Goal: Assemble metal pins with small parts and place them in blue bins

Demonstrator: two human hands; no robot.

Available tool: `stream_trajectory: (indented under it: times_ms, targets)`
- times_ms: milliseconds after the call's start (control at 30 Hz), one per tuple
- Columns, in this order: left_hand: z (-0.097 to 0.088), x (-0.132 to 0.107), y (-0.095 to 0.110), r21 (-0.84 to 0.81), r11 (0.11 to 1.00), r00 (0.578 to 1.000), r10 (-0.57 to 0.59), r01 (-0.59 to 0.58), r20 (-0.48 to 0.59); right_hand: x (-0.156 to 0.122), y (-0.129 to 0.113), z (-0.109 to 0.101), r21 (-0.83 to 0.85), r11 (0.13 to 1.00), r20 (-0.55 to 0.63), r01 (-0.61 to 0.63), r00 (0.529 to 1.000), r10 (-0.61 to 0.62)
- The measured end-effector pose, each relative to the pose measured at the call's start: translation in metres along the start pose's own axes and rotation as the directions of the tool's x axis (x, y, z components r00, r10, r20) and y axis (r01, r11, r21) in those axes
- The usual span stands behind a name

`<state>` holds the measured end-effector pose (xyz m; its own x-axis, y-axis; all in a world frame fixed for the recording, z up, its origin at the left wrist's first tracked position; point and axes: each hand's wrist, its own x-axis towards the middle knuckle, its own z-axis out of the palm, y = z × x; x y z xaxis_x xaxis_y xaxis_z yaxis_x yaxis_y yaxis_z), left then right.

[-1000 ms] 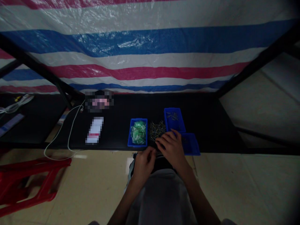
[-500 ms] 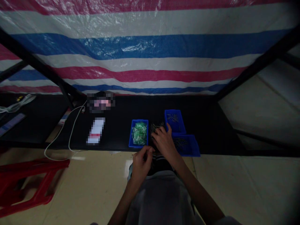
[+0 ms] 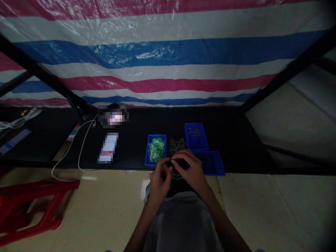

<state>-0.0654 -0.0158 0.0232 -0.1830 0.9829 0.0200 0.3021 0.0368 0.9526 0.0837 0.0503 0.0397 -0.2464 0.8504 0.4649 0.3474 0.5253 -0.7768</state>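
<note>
My left hand (image 3: 162, 176) and my right hand (image 3: 189, 167) meet at the table's front edge, fingertips almost touching. Both are closed in a pinch; whatever sits between the fingers is too small to make out. Just beyond them lies a loose pile of thin metal pins (image 3: 177, 144), like nails or screws. Left of the pile stands a blue tray (image 3: 146, 159) with green-and-clear plastic packets (image 3: 156, 148) in it. To the right, a second blue tray (image 3: 193, 142) holds a few metal pins. A third blue tray (image 3: 217, 164), partly behind my right hand, has darker pins in it.
The black table (image 3: 225, 126) backs onto a striped plastic sheet (image 3: 168, 52). At left lie a blurred-out phone-like object (image 3: 108, 148), another blurred item (image 3: 115, 115) and a white cable (image 3: 81, 150). A red stool (image 3: 47, 210) stands on the floor at lower left.
My right hand has drawn back from the metal pin pile toward me and come together with my left hand, its thumb and finger now pinched. The left hand has barely shifted.
</note>
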Motion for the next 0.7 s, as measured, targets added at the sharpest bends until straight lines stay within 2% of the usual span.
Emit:
stream_trajectory:
  times_ms: [100, 200, 367, 700]
  targets:
    - [0.003, 0.003, -0.003, 0.006, 0.998, 0.998, 0.056, -0.056, 0.041, -0.013, -0.009, -0.002, 0.042, 0.999, -0.058, -0.013, 0.998, 0.016]
    - [0.007, 0.005, -0.005, 0.022, 0.998, 0.996, 0.058, -0.06, 0.074, -0.025, -0.009, -0.002, 0.068, 0.997, -0.108, -0.043, 0.993, 0.05]
    - [0.011, 0.008, -0.005, 0.011, 0.998, 0.99, 0.058, -0.06, 0.131, -0.043, -0.003, -0.003, 0.19, 0.97, -0.097, -0.151, 0.98, 0.172]
    - [0.013, 0.004, -0.003, 0.031, 0.996, 0.982, 0.074, -0.08, 0.174, -0.048, -0.005, -0.008, 0.09, 0.993, -0.137, -0.079, 0.986, 0.091]
